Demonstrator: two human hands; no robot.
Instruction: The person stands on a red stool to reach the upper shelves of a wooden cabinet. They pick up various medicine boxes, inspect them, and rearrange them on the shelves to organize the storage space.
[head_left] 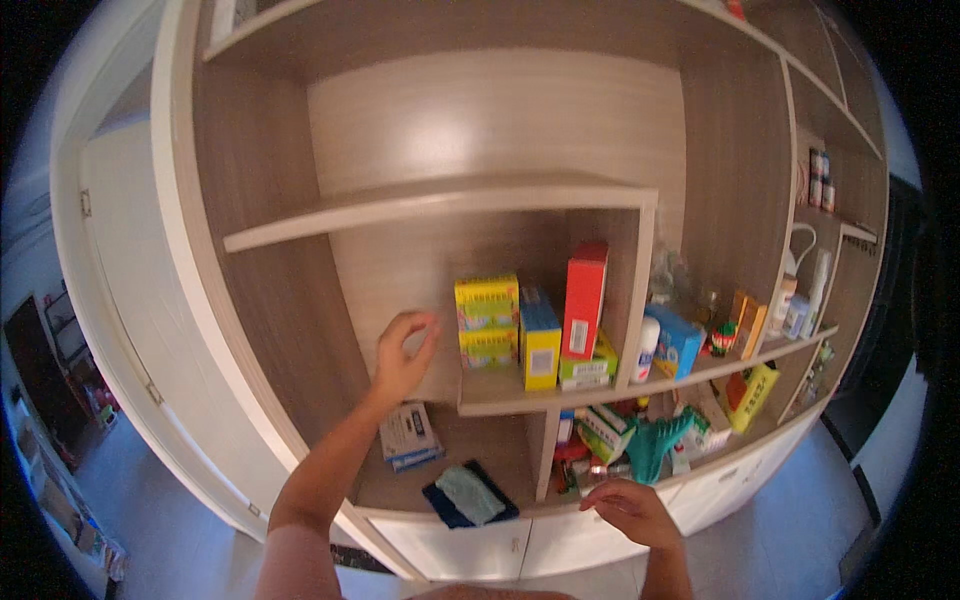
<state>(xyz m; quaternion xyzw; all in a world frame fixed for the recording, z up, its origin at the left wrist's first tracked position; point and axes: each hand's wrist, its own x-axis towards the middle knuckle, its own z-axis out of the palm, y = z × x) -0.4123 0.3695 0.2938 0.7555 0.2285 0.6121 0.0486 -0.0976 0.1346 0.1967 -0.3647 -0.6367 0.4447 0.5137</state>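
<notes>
My left hand (405, 357) is raised inside the shelf unit, left of two stacked yellow-green boxes (487, 322). Its fingers curve with a gap from the thumb, and nothing shows in them. To the right of that stack stand a blue-and-yellow box (540, 350) and a tall red box (585, 305), the red one on top of a yellow-green box (590, 372). My right hand (635, 510) hovers low, before the bottom shelf's front edge, fingers loosely bent and apart from the thumb. It appears to hold nothing. Below my left forearm lie flat white-and-blue packets (408, 437).
A folded pale cloth (470, 495) rests on a dark one at the lower shelf's edge. Teal gloves (655, 447) hang among cluttered boxes. Right of the divider stand a white bottle (646, 350) and a blue box (677, 342). The upper shelf board (440, 203) juts above my left hand.
</notes>
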